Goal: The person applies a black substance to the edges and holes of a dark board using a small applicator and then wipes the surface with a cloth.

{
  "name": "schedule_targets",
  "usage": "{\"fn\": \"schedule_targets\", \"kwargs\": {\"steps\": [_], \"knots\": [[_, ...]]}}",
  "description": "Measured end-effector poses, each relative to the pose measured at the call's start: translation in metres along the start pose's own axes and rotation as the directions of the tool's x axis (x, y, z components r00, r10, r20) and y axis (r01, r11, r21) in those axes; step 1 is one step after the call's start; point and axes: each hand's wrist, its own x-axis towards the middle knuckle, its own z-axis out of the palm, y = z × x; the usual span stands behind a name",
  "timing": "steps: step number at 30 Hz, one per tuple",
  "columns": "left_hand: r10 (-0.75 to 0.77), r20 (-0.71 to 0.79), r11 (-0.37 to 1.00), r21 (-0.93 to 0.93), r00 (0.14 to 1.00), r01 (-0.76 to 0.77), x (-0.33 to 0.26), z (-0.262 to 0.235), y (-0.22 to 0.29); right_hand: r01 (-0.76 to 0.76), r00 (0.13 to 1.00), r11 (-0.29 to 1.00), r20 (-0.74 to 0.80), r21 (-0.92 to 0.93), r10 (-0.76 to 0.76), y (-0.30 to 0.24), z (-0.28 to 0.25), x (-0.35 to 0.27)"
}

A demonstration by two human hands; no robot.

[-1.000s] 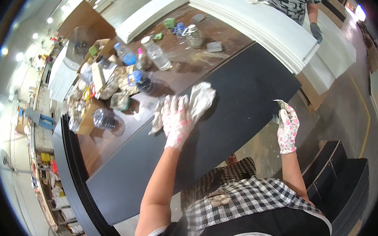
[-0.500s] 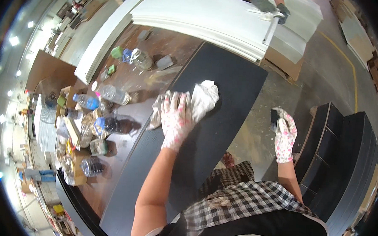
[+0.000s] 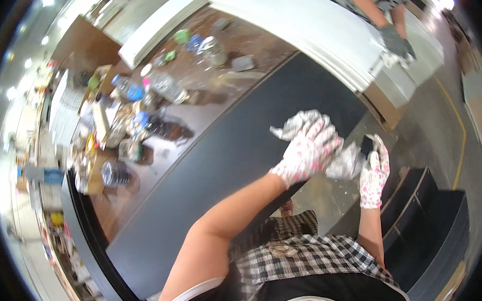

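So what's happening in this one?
A person in patterned gloves is at a long dark panel. Their left grip holds a crumpled whitish cloth by the panel's right edge; whether it touches the panel is unclear. Their right grip has a small dark piece. Bottles stand left of the panel; beyond, a co-worker's grey-gloved hand is by white panels.

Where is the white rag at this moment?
In the head view, the white rag is right of centre, partly covered by the left hand, extending past the black panel's right edge toward the right hand.
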Motion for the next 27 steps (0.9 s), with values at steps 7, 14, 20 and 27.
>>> {"fn": "schedule_targets", "kwargs": {"steps": [7, 14, 20, 27], "knots": [[-0.566, -0.069, 0.803, 0.177, 0.821, 0.569, -0.212, -0.111, 0.074, -0.248, 0.691, 0.958, 0.72, 0.147, 0.069, -0.012, 0.207, -0.006], [-0.802, -0.466, 0.239, 0.322, 0.373, 0.916, -0.457, -0.199, 0.174, -0.072, 0.328, 0.997, 0.945, 0.041, -0.015, -0.011, 0.362, -0.131], [-0.657, -0.752, -0.125, 0.047, -0.048, 0.991, -0.637, -0.269, 0.255, -0.022, 0.269, 0.997, 0.961, 0.07, -0.061, 0.0, 0.423, -0.182], [-0.664, -0.748, 0.05, -0.052, -0.006, 0.997, -0.609, -0.295, 0.259, 0.164, 0.208, 0.985, 0.978, -0.056, 0.021, -0.02, 0.429, -0.186]]}}
